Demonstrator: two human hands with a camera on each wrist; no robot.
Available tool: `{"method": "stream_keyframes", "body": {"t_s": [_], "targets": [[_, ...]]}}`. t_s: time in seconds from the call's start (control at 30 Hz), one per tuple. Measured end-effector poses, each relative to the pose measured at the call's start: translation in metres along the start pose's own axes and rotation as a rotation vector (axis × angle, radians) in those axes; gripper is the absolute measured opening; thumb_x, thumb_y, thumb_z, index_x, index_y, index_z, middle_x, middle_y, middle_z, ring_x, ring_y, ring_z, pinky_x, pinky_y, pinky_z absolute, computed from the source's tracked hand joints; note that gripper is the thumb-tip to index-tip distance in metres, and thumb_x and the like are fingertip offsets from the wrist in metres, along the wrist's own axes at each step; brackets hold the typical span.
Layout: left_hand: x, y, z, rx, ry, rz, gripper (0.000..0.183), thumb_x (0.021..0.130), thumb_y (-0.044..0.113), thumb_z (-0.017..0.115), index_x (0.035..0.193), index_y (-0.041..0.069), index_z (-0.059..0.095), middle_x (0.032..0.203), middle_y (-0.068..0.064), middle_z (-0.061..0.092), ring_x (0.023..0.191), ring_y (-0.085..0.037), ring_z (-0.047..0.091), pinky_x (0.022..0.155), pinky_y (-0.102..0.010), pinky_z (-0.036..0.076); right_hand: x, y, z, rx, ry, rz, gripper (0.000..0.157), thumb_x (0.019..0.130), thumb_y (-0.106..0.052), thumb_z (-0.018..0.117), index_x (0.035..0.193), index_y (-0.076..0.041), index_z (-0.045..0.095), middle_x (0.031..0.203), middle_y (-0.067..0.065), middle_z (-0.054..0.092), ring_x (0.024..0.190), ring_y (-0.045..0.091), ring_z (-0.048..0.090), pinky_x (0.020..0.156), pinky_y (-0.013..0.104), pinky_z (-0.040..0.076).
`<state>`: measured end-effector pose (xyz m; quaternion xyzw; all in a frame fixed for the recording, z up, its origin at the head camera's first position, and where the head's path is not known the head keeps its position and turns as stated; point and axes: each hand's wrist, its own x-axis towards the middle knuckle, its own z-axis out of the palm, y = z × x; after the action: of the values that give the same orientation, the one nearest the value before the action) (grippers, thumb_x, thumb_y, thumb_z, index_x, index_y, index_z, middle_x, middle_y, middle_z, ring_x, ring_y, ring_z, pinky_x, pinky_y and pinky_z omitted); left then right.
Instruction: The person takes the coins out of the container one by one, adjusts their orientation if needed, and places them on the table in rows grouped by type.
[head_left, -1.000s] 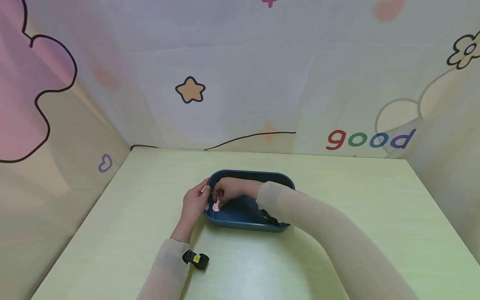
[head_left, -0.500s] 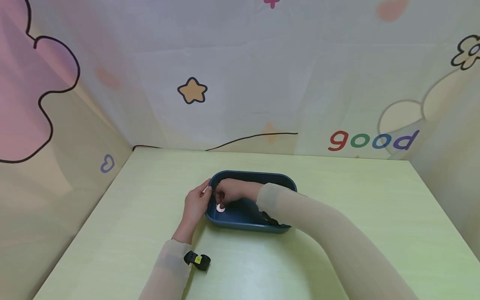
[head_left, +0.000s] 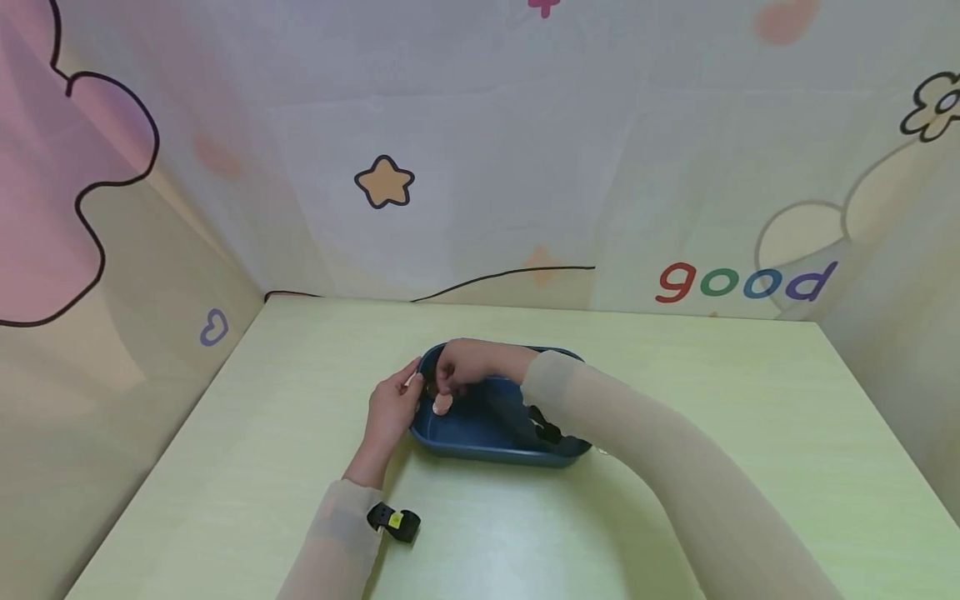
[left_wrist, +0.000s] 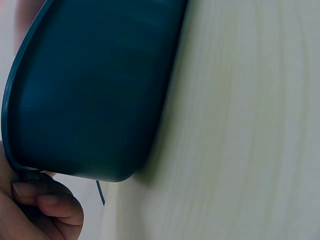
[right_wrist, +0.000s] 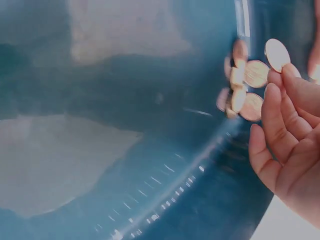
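A dark blue oblong plastic tub [head_left: 480,455] with rounded corners sits on the table. My left hand [head_left: 392,408] grips its left end; in the left wrist view the curled fingers [left_wrist: 62,205] are at the rim. Inside that same end, my right hand [head_left: 468,364] pinches a round copper-coloured coin [head_left: 442,404] between thumb and fingertips. The right wrist view shows this held coin [right_wrist: 277,54] tilted up, its other fingers loosely bent. Just beside it, several more coins [right_wrist: 255,74] cluster against the tub's end wall, some on edge. The right forearm hides part of the tub.
A pale wood-grain table [head_left: 225,483] surrounds the tub. Printed cloth [head_left: 480,167] hangs behind it and at both sides. A black strapped device [head_left: 394,521] is on the left wrist, and another dark one [head_left: 543,425] is under the right sleeve.
My right hand has lifted slightly and shifted away toward the tub's far side, with the coin moving up with it. My left hand has stayed at the tub's end.
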<state>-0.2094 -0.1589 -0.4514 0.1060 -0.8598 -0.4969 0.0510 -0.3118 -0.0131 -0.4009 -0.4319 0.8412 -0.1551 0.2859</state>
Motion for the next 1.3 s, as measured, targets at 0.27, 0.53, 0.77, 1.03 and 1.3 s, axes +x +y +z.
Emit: {"method": "stream_keyframes", "body": {"t_s": [0.27, 0.53, 0.77, 1.03, 1.3], "targets": [[0.0, 0.001, 0.001, -0.017, -0.009, -0.009, 0.042, 0.104, 0.019, 0.054, 0.145, 0.007, 0.058, 0.054, 0.007, 0.043, 0.054, -0.007, 0.045, 0.055, -0.022, 0.035, -0.021, -0.001, -0.019, 0.023, 0.091, -0.013, 0.014, 0.099, -0.006, 0.062, 0.092, -0.001, 0.074, 0.082, 0.005, 0.07, 0.071, 0.014, 0.065, 0.07, 0.018, 0.049], [0.002, 0.001, 0.002, -0.011, -0.005, 0.001, 0.042, 0.104, 0.018, 0.054, 0.144, 0.006, 0.059, 0.055, 0.008, 0.043, 0.054, -0.005, 0.046, 0.056, -0.022, 0.037, -0.053, -0.003, -0.032, 0.108, 0.203, 0.032, 0.014, 0.1, -0.009, 0.063, 0.098, 0.0, 0.073, 0.086, 0.007, 0.07, 0.077, 0.021, 0.07, 0.081, 0.032, 0.059], [0.0, -0.001, 0.002, -0.025, 0.007, -0.002, 0.043, 0.104, 0.02, 0.054, 0.144, 0.007, 0.059, 0.053, 0.008, 0.041, 0.051, -0.006, 0.043, 0.053, -0.022, 0.035, -0.088, -0.008, -0.034, 0.159, 0.272, 0.056, 0.016, 0.101, -0.01, 0.062, 0.099, 0.001, 0.073, 0.088, 0.011, 0.072, 0.077, 0.02, 0.07, 0.081, 0.033, 0.059], [0.0, -0.001, 0.003, -0.037, -0.004, -0.009, 0.043, 0.104, 0.02, 0.054, 0.145, 0.008, 0.058, 0.053, 0.007, 0.041, 0.051, -0.007, 0.043, 0.052, -0.022, 0.035, -0.132, -0.001, -0.026, 0.211, 0.328, 0.113, 0.016, 0.1, -0.011, 0.063, 0.094, 0.001, 0.072, 0.085, 0.014, 0.072, 0.079, 0.027, 0.068, 0.076, 0.036, 0.056], [0.001, -0.002, 0.003, -0.037, -0.003, -0.026, 0.043, 0.104, 0.021, 0.054, 0.146, 0.009, 0.058, 0.054, 0.007, 0.042, 0.053, -0.007, 0.043, 0.053, -0.022, 0.035, -0.167, 0.025, -0.009, 0.286, 0.402, 0.19, 0.015, 0.1, -0.008, 0.06, 0.094, 0.0, 0.071, 0.088, 0.012, 0.072, 0.078, 0.018, 0.065, 0.084, 0.038, 0.06]]}}
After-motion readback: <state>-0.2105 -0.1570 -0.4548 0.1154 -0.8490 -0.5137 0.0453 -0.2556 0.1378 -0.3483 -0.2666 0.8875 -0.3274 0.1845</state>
